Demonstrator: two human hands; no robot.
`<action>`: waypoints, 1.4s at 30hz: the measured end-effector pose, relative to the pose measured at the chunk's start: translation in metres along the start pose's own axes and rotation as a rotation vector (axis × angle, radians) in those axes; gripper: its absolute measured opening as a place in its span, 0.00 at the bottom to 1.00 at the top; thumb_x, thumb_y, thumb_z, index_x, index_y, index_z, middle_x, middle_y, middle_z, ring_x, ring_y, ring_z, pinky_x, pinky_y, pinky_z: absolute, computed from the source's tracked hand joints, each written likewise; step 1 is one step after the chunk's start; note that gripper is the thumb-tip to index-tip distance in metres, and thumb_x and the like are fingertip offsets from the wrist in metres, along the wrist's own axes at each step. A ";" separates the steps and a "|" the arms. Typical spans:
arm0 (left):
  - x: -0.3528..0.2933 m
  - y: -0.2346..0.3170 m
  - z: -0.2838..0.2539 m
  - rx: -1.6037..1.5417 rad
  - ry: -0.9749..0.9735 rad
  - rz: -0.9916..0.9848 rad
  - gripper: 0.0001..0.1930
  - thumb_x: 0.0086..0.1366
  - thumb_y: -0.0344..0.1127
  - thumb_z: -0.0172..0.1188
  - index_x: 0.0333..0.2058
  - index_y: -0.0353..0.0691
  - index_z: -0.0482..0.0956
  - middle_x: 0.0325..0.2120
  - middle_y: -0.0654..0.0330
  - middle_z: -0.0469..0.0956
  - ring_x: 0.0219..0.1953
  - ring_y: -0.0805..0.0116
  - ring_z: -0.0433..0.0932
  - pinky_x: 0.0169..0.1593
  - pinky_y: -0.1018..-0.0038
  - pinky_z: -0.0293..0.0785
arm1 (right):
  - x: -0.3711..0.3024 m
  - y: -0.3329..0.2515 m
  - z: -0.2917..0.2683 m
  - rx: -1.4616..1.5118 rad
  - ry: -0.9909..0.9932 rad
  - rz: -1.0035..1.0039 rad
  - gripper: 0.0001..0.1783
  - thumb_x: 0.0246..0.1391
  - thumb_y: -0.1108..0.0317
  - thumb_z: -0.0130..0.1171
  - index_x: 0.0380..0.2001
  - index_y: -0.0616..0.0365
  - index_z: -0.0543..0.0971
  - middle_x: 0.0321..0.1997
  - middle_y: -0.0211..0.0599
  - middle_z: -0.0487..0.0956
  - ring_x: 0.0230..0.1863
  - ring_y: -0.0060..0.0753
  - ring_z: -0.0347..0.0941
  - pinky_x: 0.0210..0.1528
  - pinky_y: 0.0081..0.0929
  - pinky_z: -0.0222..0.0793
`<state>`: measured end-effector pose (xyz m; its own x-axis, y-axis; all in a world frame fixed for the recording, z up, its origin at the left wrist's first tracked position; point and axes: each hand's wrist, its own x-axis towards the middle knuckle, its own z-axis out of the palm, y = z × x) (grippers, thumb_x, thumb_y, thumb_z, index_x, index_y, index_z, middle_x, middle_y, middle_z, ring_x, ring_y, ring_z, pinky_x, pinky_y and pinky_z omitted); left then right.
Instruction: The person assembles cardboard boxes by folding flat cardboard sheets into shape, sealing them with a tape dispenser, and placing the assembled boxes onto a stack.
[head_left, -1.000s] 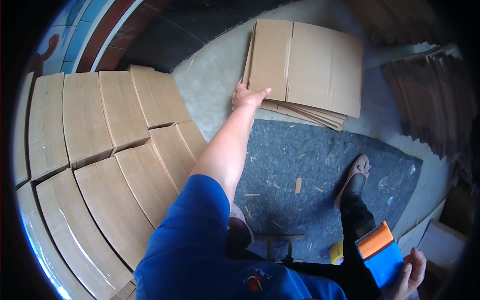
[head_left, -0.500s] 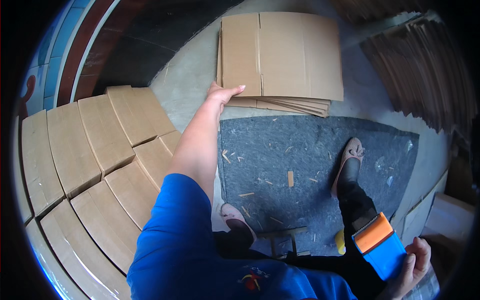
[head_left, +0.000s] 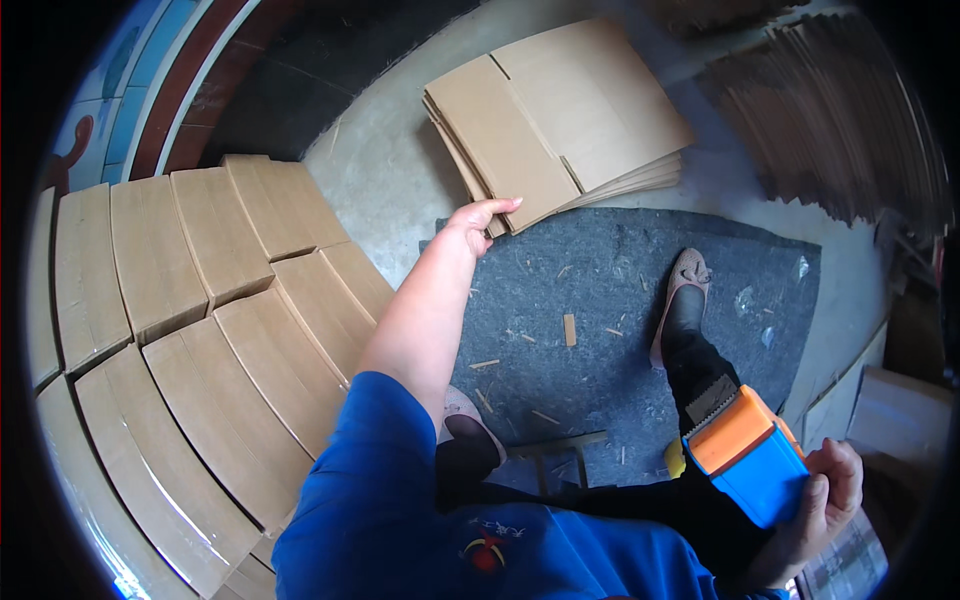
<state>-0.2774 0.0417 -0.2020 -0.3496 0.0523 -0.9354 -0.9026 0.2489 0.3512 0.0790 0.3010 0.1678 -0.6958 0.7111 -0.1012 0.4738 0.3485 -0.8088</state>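
Note:
With the thumb on top and the fingers tucked below, my left hand [head_left: 482, 222] grips the near-left corner of a flattened cardboard box [head_left: 590, 110]. That box tops a small pile of flat boxes on the floor. The edges of the lower ones [head_left: 645, 178] fan out at the near right. A blue and orange tape dispenser [head_left: 752, 468] with a toothed edge is held in my right hand [head_left: 828, 500], close to my body at the lower right. Part of that hand is hidden behind the dispenser.
Closed cardboard cartons [head_left: 180, 400] stand in rows along my left. A dark mat [head_left: 620, 300] strewn with cardboard scraps lies between my feet. Many upright flat boxes [head_left: 820, 110] are packed at the far right. A yellow object [head_left: 675, 458] sits by my right leg.
The top flat box has turned clockwise, and its near-left corner has come toward me and to the right with my left hand. My right hand still holds the tape dispenser.

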 end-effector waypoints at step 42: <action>-0.219 -0.225 0.040 0.376 0.348 0.724 0.21 0.59 0.31 0.64 0.49 0.34 0.69 0.42 0.48 0.80 0.45 0.60 0.81 0.49 0.68 0.75 | -0.018 0.055 -0.032 0.076 -0.039 -0.092 0.19 0.57 0.63 0.66 0.50 0.58 0.81 0.28 0.28 0.76 0.31 0.17 0.71 0.37 0.18 0.69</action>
<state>0.0120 0.0130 -0.0778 -0.9149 0.0380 -0.4020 -0.3096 0.5731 0.7588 0.1352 0.3273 0.1434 -0.7553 0.6538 -0.0458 0.3657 0.3624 -0.8573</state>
